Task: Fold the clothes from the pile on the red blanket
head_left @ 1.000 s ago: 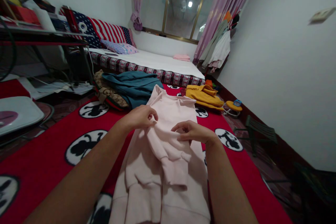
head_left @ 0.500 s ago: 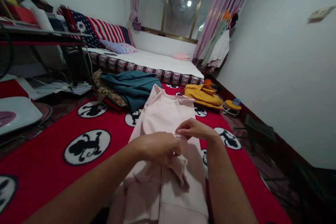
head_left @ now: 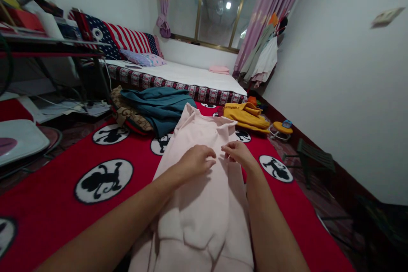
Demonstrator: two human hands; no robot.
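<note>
A pale pink sweatshirt (head_left: 204,195) lies stretched out in front of me, its neckline pointing away. One sleeve is folded lengthwise over its body. My left hand (head_left: 196,160) hovers over or rests lightly on the middle of the sweatshirt, thumb and fingers curved and apart, with nothing between them. Close to its right, my right hand (head_left: 238,154) has its fingers bent together at the fabric by the folded edge, seemingly pinching it. Beneath the sweatshirt is a red blanket (head_left: 60,170) with black monkey figures in white circles.
A teal garment (head_left: 162,104) lies over a brown patterned item (head_left: 134,117) at the far left. A yellow garment (head_left: 245,117) is at the far right. Beyond stands a bed (head_left: 188,75); a stool (head_left: 315,155) and a white chair (head_left: 22,140) flank the blanket.
The bunched sleeve end has left my left hand and now lies flat down the sweatshirt. My left hand has opened and moved slightly forward; my right hand has shifted slightly right.
</note>
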